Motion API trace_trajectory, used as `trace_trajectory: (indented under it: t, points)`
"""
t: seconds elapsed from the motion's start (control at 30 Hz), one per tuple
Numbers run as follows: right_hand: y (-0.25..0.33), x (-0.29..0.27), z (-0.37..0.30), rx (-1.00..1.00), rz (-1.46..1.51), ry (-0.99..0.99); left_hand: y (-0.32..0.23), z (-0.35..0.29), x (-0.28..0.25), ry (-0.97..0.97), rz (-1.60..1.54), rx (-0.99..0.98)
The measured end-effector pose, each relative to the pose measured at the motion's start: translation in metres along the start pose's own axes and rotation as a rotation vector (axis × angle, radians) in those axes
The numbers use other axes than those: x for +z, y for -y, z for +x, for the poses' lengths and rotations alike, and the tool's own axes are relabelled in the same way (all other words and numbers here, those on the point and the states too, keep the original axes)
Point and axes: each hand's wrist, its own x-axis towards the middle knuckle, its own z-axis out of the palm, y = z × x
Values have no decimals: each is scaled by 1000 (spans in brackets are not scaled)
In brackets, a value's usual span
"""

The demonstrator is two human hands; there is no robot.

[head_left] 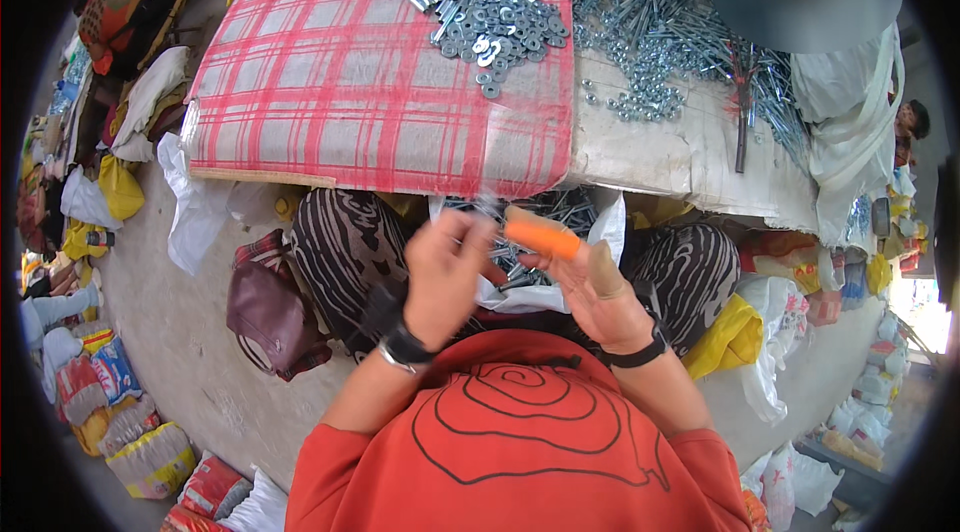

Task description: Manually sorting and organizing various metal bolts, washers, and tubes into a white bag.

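Work looks unfinished, with bolts (518, 274) in the white sack (608, 225) below the near edge of the table (650, 158) and washers (515, 30) loose beyond; left hand (444, 270) bunched, right hand (592, 294) half-open, any hold too blurred to tell.

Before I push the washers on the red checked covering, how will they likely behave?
The washers would probably slide rather than roll, since many lie flat on the checked covering. Loosely heaped and overlapping, they'd likely spread apart instead of moving as one. Their metallic shine suggests they're stiff and fairly heavy for their size.
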Motion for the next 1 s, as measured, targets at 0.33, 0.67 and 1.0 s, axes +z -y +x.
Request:
trace_trajectory:
  t: [0.33, 0.67, 1.0]
  points:
    - [8, -9, -10, 95, -108, 84, 13, 6, -25, -63, -105, -123]
    - [-11, -12, 26, 313, -13, -340, 13, -11, -28, -216, 520, 141]
    - [-42, -10, 33, 110, -1675, 153, 58, -16, -16, -197, -208, -305]
